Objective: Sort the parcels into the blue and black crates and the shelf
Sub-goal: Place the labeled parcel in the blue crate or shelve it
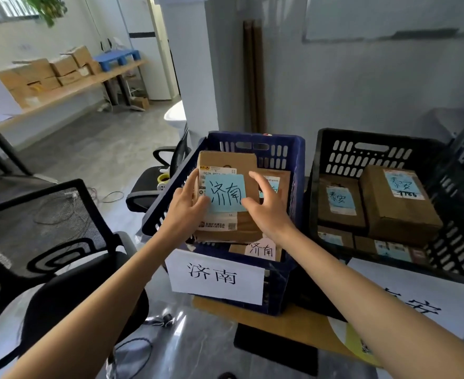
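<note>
Fingers (190,184) of L hand (186,206) & R hand (269,207) spread, touching top parcel (226,163) in blue crate (252,137).

- Left crate (293,160) stands on the tabletop (203,348). Right crate (326,149) stands just beside it, to its right.
- Top parcel (225,162) lies in the left crate on other parcels. A second parcel (281,176) lies behind and to its right, and a third parcel (263,250) lies before it, lower.
- Left grip (183,206) touches the top parcel's left edge. Right grip (269,209) is at its right edge.
- Two upper parcels (397,214) lie side by side in the right crate, on a lower layer.
- Sign (217,277) hangs on the left crate's near wall.
- Chair (47,228) stands left of the tabletop.
</note>
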